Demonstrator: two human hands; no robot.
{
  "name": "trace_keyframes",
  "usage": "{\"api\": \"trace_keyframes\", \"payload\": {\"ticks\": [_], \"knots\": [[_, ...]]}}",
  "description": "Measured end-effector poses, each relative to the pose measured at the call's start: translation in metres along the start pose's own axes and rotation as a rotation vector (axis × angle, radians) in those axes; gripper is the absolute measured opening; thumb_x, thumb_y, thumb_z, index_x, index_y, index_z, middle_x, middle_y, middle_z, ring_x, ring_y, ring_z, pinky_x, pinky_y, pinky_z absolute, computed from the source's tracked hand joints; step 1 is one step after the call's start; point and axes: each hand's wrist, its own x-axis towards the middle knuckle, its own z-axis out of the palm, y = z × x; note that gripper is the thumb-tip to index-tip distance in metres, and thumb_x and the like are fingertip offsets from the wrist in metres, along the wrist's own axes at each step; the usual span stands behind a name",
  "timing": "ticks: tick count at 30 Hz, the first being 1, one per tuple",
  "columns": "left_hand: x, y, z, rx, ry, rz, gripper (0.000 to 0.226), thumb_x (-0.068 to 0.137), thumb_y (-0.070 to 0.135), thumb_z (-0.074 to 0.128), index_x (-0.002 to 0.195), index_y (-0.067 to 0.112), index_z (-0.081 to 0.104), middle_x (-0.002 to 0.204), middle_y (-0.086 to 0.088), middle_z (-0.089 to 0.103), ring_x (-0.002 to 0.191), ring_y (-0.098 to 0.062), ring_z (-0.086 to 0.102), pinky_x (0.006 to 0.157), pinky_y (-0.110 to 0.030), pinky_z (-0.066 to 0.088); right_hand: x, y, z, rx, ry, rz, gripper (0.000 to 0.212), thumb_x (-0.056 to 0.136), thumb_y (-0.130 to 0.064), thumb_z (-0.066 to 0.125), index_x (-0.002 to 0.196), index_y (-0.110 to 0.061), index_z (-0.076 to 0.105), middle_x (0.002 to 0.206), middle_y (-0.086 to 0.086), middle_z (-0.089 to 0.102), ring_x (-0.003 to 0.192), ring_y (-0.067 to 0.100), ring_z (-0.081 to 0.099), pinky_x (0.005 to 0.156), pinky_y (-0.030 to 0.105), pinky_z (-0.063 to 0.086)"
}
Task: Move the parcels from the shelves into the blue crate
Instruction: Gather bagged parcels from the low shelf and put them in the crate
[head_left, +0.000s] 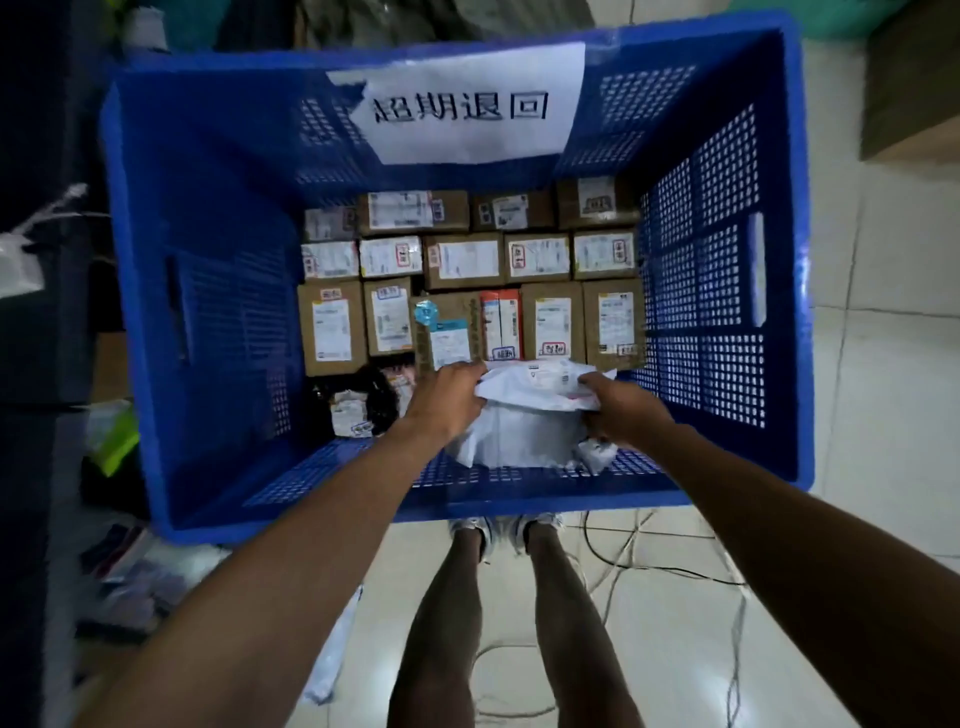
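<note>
Parcel, white crumpled plastic mailer (524, 431): our left hand (447, 400) grips it at nine o'clock, right hand (626, 410) at three, fingers curled, inside perforated blue plastic crate (208, 291), beside labelled cardboard boxes (465, 260).

blue crate (208, 312) — perforated | cardboard parcels (462, 260) — rows inside | white parcel (524, 436), crumpled, near wall
</note>
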Motion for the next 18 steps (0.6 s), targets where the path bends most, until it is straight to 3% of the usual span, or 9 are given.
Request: {"api": "trace_keyframes", "payload": {"ticks": [5, 9, 12, 15, 18], "knots": [[0.067, -0.010, 0.066, 0.008, -0.097, -0.075, 0.032, 0.090, 0.025, 0.056, 0.121, 0.024, 0.060, 0.114, -0.011, 0.068, 0.104, -0.033, 0.064, 0.084, -0.041, 0.053, 0.071, 0.042, 0.026, -0.101, -0.082, 0.002, 0.054, 0.087, -0.023, 0.063, 0.138, -0.025, 0.047, 0.123, 0.015, 0.063, 0.108, 0.035, 0.062, 0.084, 0.038, 0.049], [0.113, -0.030, 0.111, 0.109, -0.166, -0.039, 0.048, 0.094, 0.033, 0.053, 0.139, 0.023, 0.040, 0.121, -0.017, 0.062, 0.104, -0.038, 0.062, 0.080, -0.042, 0.053, 0.138, 0.069, 0.051, -0.072, -0.210, -0.016, 0.046, 0.087, -0.029, 0.065, 0.130, -0.019, 0.054, 0.124, 0.011, 0.063, 0.111, 0.031, 0.061, 0.093, 0.039, 0.050], [0.131, -0.038, 0.141, 0.201, -0.195, 0.006, 0.056, 0.097, 0.035, 0.050, 0.146, 0.020, 0.028, 0.127, -0.021, 0.053, 0.103, -0.039, 0.060, 0.076, -0.040, 0.048, 0.181, 0.090, 0.070, -0.071, -0.250, -0.059, 0.054, 0.088, -0.034, 0.067, 0.136, -0.016, 0.049, 0.130, 0.013, 0.060, 0.118, 0.032, 0.057, 0.100, 0.040, 0.045], [0.134, -0.043, 0.171, 0.210, -0.097, 0.103, 0.061, 0.093, 0.031, 0.055, 0.147, 0.016, 0.030, 0.132, -0.020, 0.048, 0.106, -0.040, 0.057, 0.072, -0.043, 0.049, 0.198, 0.107, 0.093, -0.039, -0.152, -0.001, 0.071, 0.084, -0.038, 0.071, 0.143, -0.019, 0.035, 0.134, 0.020, 0.052, 0.115, 0.040, 0.057, 0.091, 0.041, 0.048], [0.125, -0.052, 0.201, 0.268, -0.074, 0.260, 0.076, 0.089, 0.047, 0.053, 0.151, 0.011, 0.026, 0.132, -0.020, 0.048, 0.106, -0.039, 0.055, 0.066, -0.044, 0.052, 0.200, 0.124, 0.120, -0.054, -0.115, 0.021, 0.092, 0.078, -0.038, 0.078, 0.149, -0.021, 0.021, 0.142, 0.028, 0.032, 0.116, 0.050, 0.053, 0.094, 0.051, 0.047]]}}
